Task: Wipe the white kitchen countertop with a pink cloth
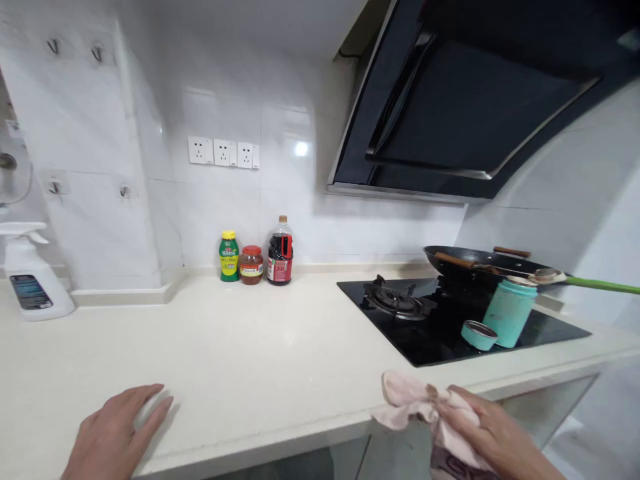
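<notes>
Pink cloth (417,405), seemingly light, limp and best gripped by bunched folds, was in the closed right hand (493,427) before the stove (425,347), the left hand (113,427) loosely open, apparently empty, left of it.

At near right, the right hand (493,427) grips a crumpled pale pink cloth (403,397) by the front edge of the cream stone countertop (240,367). The left hand (110,430), empty with loosely curved fingers, is at near left. On the right, a teal cylindrical container (510,313) and a shallow teal round cup (477,337) stand on the black glass hob (425,350), nearer than the dark round wok (460,255). A white plastic spray bottle (33,273) stands far left.
</notes>
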`<state>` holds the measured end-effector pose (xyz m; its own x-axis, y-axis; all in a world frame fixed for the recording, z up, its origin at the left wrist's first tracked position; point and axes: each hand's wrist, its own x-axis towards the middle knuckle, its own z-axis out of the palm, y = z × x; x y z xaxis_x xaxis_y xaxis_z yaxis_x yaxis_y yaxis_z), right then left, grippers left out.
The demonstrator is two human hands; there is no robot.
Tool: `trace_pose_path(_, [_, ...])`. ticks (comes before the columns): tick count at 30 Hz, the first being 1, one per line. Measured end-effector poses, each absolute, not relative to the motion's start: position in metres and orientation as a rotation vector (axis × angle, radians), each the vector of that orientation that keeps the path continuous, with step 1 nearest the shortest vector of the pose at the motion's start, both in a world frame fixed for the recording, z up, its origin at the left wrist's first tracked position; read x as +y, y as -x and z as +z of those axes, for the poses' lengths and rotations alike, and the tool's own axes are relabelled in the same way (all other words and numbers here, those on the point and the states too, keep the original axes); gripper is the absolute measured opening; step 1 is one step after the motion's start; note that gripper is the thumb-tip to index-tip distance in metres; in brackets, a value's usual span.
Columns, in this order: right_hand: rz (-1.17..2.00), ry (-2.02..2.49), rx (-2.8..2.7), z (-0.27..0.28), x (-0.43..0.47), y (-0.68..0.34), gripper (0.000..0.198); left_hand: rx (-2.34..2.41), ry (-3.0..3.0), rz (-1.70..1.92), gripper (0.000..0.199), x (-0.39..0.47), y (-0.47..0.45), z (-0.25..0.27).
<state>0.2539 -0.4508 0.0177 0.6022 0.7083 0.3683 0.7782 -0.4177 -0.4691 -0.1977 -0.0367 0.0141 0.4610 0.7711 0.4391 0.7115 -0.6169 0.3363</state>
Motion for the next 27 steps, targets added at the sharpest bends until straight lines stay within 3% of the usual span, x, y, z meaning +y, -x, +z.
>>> trace_pose_path(6, [-0.307, 2.083, -0.735, 0.077, -0.431, -0.266, 0.058, 1.323, -2.572, 0.915, 0.056, -0.030, 0.198, 0.011])
trace_pose_path(12, [-0.361, 2.364, -1.234, 0.009, -0.380, -0.282, 0.055, 1.279, -2.551, 0.982, 0.058, -0.031, 0.198, 0.006])
trace_pose_path(16, [-0.490, 2.513, -1.283, -0.028, -0.366, -0.281, 0.055, 1.271, -2.569, 1.015, 0.057, -0.032, 0.197, 0.001])
trace_pose_path(27, [-0.264, 2.686, -1.454, 0.016, -0.229, -0.329, 0.064, 1.230, -2.655, 1.165, 0.056, -0.024, 0.200, -0.018])
